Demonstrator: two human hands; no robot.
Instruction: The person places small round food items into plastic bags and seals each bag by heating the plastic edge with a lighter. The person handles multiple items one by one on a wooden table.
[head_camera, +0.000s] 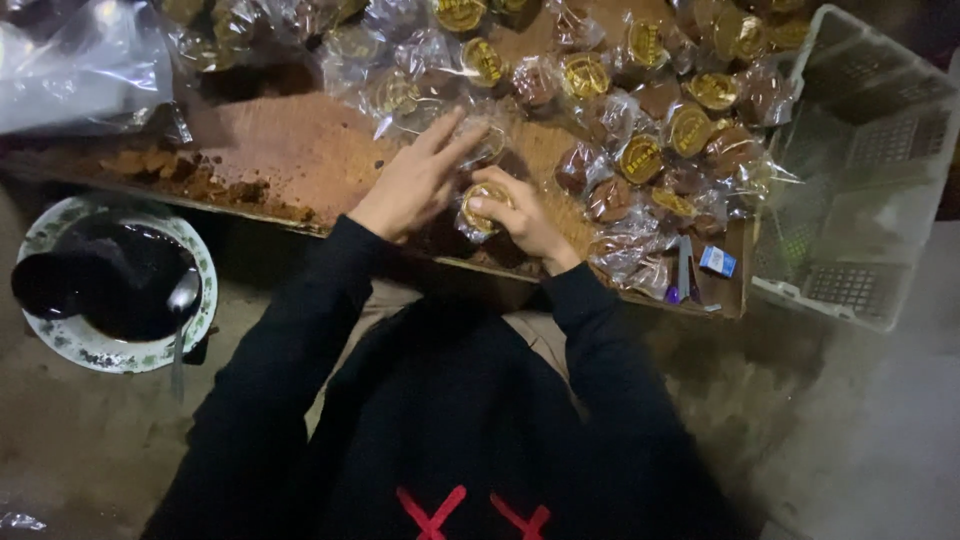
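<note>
Fingers pinch wrapped cake.

Two hands, one plate, one spoon, one white crate, and perhaps twenty wrapped sweets.
</note>
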